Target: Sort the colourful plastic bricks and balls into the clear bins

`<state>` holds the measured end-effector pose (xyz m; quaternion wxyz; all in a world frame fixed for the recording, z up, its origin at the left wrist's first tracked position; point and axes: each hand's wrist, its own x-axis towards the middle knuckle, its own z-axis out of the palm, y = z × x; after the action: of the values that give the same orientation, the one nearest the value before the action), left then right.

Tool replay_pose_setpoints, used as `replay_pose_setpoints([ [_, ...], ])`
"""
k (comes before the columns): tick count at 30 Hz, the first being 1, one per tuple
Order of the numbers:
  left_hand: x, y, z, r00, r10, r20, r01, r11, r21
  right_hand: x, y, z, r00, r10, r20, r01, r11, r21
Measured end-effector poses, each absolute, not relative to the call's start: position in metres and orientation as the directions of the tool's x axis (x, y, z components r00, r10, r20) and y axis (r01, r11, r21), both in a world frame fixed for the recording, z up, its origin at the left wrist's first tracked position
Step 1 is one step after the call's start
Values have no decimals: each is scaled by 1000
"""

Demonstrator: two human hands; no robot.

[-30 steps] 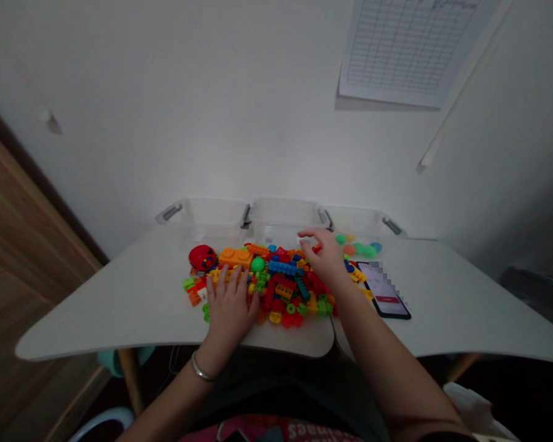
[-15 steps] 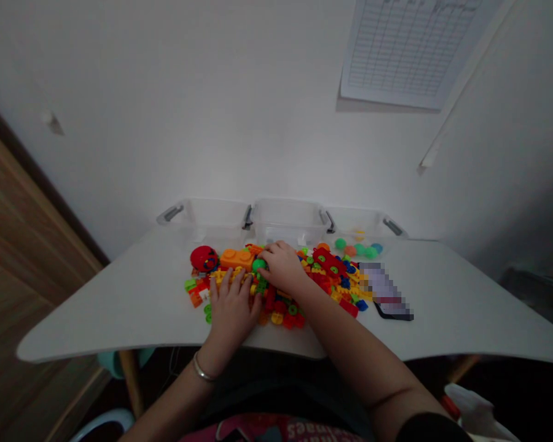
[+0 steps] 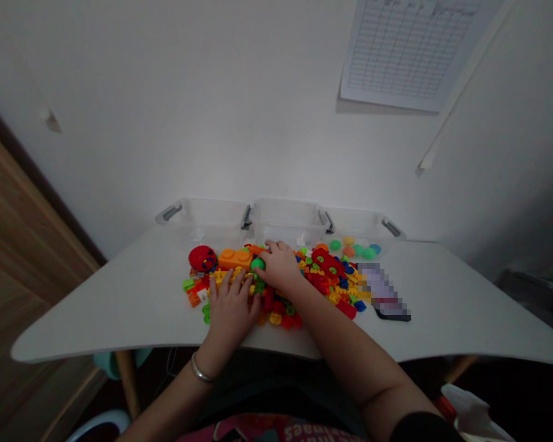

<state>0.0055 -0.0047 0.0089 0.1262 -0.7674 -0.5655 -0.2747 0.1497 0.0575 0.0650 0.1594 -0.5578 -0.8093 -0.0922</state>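
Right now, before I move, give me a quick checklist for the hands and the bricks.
1. Right hand on the green ball: touching, grip cannot tell.
2. Left hand lying open on the yellow bricks: ok.
3. Middle clear plastic bin behind the brick pile, top uncovered: ok.
4. Phone clear of the bricks: cannot tell, its edge is blurred.
5. Small round balls inside or in front of the right clear bin: cannot tell.
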Motion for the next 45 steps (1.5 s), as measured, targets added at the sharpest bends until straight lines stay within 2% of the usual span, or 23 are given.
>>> replay_pose_setpoints([
  [11,6,-4,9,208,806,554,941,-319,112,152,62,64,-365,855,368,903,421,-81],
  [19,8,-2,8,219,810,544,942,-321,99,144,63,70,-371,872,318,922,387,16],
  [25,7,-2,7,210,800,562,944,-316,98,138,68,72,-350,896,273,930,367,-13],
  [33,6,-3,10,218,799,560,946,-313,79,150,55,78,-393,825,406,891,451,-54],
  [36,6,-4,10,218,801,558,947,-313,79,161,42,73,-317,804,504,869,458,-185],
  [40,5,-5,9,217,794,569,943,-321,89,190,29,61,-96,752,653,804,445,-394],
  [45,5,-6,10,206,805,557,943,-316,107,247,27,61,169,576,800,798,397,-454],
])
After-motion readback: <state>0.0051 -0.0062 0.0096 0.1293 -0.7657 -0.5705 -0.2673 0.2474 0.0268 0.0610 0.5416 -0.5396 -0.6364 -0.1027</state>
